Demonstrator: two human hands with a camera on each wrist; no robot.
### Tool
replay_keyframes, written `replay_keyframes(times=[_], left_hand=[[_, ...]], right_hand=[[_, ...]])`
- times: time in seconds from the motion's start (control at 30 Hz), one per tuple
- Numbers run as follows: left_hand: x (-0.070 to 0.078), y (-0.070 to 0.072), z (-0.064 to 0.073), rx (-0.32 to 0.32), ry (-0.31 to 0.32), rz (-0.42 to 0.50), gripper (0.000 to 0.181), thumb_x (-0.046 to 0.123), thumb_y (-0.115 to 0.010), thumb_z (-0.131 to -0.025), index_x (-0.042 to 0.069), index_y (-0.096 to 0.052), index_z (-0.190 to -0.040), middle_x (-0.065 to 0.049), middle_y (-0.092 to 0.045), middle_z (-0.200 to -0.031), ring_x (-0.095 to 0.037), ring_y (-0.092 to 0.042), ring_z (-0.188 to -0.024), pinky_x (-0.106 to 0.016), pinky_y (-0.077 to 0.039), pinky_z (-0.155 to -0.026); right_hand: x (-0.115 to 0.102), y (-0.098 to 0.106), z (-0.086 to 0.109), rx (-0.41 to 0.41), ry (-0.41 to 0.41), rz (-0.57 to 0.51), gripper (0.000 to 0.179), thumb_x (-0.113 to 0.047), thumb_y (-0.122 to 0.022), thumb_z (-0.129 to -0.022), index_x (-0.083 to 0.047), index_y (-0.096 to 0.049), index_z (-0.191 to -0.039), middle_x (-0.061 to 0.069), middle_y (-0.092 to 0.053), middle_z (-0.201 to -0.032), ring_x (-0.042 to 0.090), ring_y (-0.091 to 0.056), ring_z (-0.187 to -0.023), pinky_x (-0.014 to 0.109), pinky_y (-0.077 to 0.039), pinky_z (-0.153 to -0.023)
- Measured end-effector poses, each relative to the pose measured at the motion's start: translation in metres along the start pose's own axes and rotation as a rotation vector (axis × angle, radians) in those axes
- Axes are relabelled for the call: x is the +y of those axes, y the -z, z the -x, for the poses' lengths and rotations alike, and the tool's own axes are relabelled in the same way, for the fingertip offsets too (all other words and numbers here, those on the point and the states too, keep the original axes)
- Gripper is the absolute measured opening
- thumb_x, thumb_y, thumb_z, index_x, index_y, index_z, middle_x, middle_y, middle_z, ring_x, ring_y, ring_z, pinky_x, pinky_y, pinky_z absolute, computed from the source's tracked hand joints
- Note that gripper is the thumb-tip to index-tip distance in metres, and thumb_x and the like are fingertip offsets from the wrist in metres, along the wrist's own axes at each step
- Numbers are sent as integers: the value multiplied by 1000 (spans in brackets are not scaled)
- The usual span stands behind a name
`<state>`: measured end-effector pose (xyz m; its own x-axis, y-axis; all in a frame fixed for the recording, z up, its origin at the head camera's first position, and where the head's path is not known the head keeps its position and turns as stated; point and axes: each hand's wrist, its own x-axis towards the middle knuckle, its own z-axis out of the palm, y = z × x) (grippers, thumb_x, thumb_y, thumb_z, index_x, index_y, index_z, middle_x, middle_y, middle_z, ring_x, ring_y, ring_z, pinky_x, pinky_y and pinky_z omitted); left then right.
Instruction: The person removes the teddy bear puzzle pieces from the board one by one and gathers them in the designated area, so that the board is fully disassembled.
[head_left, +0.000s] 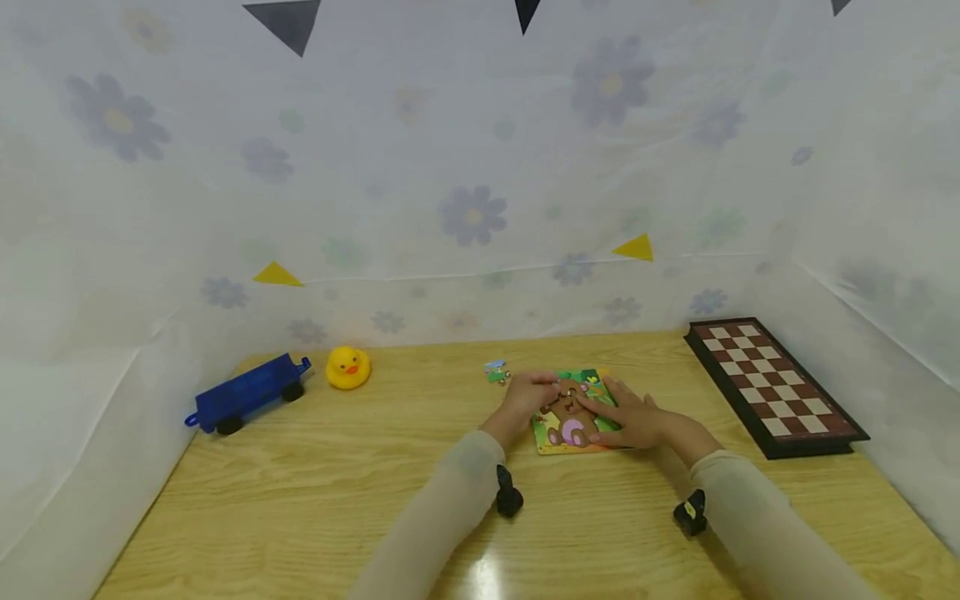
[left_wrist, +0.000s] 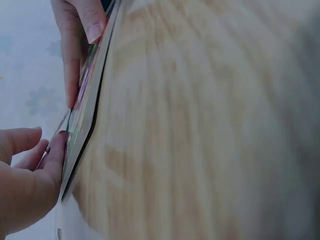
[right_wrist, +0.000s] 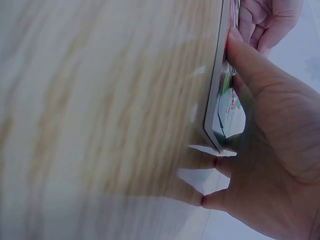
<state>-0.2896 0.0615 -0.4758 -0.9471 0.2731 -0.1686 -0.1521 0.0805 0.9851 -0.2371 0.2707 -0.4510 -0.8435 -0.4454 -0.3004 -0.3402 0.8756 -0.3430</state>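
Bear puzzle: lies flat on the worktop, under and between both hands; brown bear with a pink belly on a green ground

Right hand: comes in over the right side of the puzzle; grip apart, fingers spread; thumb on the near part, one finger extended across the bear near its face; in the right wrist view, two other fingertips appear to rest on the worktop just past the board's corner

Left hand: at the far left part of the puzzle, fingers bent and pointing in over it, one digit touching the board's edge in the left wrist view; a thin edge shows by the fingers, but cannot tell whether the grip is clamped on a piece

Loose puzzle piece: blue and green, on the worktop just left of and beyond the left hand

Further left: yellow duck, then a blue wagon with black wheels, set at a slant

Far right: checkered board in a dark frame, well apart from the right hand

Behind: pale cloth with flower print
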Motion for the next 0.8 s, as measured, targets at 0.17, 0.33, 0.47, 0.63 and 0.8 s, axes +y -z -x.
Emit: replay_keyframes(times=[0.17,0.33,0.47,0.63,0.8], left_hand=[[-3,-5,-4,86,36,64,17,2,-66,-87,0,-72,-102,-9,-71,-92,-8,-63,-67,-21,-54,-59],[-3,-7,-8,151,97,181,14,-1,-66,-86,0,-74,-98,-11,-72,-93,-8,-67,-70,-22,-57,-67],[-2,-7,-9,165,124,206,15,-2,-66,-86,1,-74,-99,-10,-72,-93,-9,-67,-71,-22,-57,-68],[1,-5,-7,164,148,236,17,-4,-65,-86,1,-74,-99,-10,-72,-93,-8,-67,-69,-21,-57,-66],[3,-4,-7,157,174,254,17,-5,-64,-86,2,-74,-98,-8,-72,-93,-7,-65,-67,-20,-55,-62]], right_hand=[[1,-2,0,8,-6,40,77,-59,-48,-92,-24,-16,-153,30,5,-153,50,-1,-138,78,-6,-99],[3,-4,1,36,1,-7,91,-58,-51,-91,-11,-5,-153,29,4,-153,48,0,-139,77,-4,-99],[3,-4,1,45,2,-57,100,-58,-54,-89,5,-3,-149,29,4,-153,47,1,-139,76,0,-100],[6,-4,1,32,5,-7,102,-62,-49,-89,8,-4,-148,29,5,-153,46,1,-140,75,-3,-101],[8,-5,1,43,23,-5,101,-61,-49,-90,9,-5,-148,30,4,-153,47,1,-139,75,-2,-100]])
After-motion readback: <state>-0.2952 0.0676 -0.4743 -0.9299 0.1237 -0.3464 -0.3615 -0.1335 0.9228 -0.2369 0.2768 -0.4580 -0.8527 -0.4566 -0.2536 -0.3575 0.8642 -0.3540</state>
